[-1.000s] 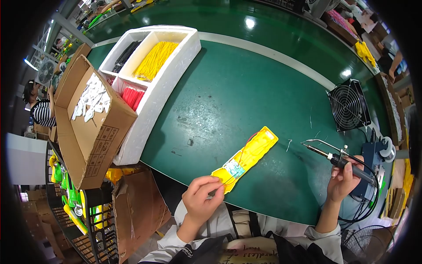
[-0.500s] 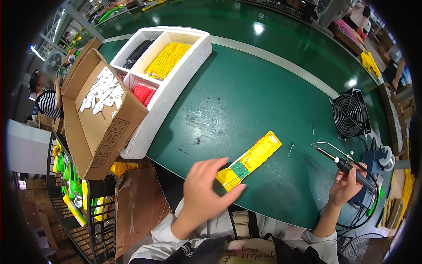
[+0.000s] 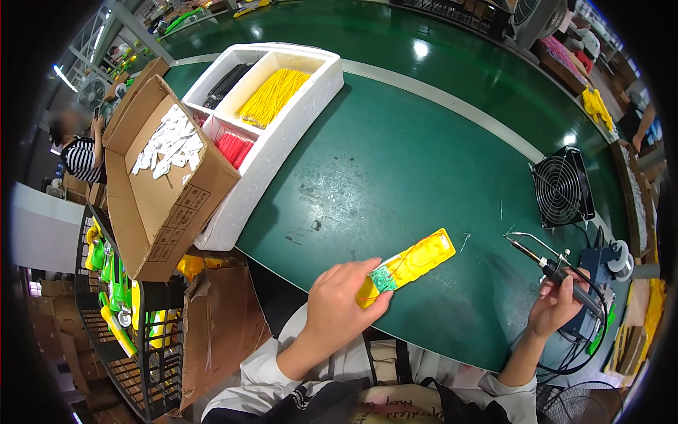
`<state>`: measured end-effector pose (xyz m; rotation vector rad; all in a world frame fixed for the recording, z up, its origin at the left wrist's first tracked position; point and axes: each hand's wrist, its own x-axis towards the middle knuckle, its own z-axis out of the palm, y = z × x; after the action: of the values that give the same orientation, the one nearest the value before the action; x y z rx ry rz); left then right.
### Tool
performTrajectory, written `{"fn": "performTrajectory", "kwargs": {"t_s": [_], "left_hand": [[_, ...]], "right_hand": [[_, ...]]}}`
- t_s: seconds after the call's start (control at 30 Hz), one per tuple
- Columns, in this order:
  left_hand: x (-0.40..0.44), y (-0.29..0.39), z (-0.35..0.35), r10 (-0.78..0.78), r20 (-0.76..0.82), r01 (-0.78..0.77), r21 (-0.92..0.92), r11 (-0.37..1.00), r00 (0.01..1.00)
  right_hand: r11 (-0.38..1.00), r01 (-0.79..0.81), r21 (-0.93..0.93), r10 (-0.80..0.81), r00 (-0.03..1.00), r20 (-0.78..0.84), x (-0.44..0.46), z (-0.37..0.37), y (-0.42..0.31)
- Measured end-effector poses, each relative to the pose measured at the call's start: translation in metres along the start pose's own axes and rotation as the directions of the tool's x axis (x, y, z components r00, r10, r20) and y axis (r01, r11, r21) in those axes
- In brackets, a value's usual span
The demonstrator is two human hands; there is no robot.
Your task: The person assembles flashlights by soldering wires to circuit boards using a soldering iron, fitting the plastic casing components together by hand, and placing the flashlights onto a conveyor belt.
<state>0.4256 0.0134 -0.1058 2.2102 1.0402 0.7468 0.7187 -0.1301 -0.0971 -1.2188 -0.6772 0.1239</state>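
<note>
My left hand [image 3: 346, 302] grips the near end of a long yellow plastic housing [image 3: 425, 258], thumb on one side and fingers on the other. Inside the housing, close to my fingertips, sits a small green circuit board [image 3: 383, 279] with thin wires running along the shell. My right hand [image 3: 554, 304] is closed around the handle of a soldering iron [image 3: 549, 267]. Its tip points up and to the left, apart from the housing, and a thin curved metal tube runs alongside the iron.
At left stand a white foam box [image 3: 282, 134] of black, yellow and red wires, a cardboard box [image 3: 176, 212] of white pieces, and a black crate [image 3: 152, 353] of green and yellow parts. A small fan [image 3: 563, 186] and solder spool [image 3: 621, 259] are at right.
My left hand has closed on the yellow housing, which now lies slightly lower and turned a little. My right hand still holds the soldering iron in nearly the same place.
</note>
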Motion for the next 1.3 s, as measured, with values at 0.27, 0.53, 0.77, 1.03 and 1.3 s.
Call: {"fn": "performTrajectory", "kwargs": {"t_s": [0.27,0.53,0.77,1.03,1.3], "left_hand": [[-0.002,-0.004,-0.001,0.053,0.027,-0.054,0.020,0.998,0.998],[-0.003,0.002,-0.010,0.083,0.044,-0.085,0.054,0.995,0.996],[-0.013,-0.007,-0.022,-0.004,0.041,0.001,0.086,0.996,0.999],[0.082,0.033,-0.041,0.112,-0.154,-0.116,-0.014,0.993,0.982],[0.323,0.115,0.073,0.220,0.184,-0.200,-0.120,0.972,0.958]], "right_hand": [[0.999,0.021,-0.026,-0.022,0.999,-0.036,0.005,-0.003,-0.001],[0.998,0.000,-0.070,-0.002,1.000,-0.029,0.008,-0.009,0.005],[0.979,-0.093,-0.181,0.078,0.993,-0.089,0.016,-0.004,0.010],[0.960,-0.275,0.062,0.280,0.955,-0.098,0.018,0.005,0.034],[0.896,-0.404,0.183,0.425,0.900,-0.095,0.006,0.001,0.035]]}}
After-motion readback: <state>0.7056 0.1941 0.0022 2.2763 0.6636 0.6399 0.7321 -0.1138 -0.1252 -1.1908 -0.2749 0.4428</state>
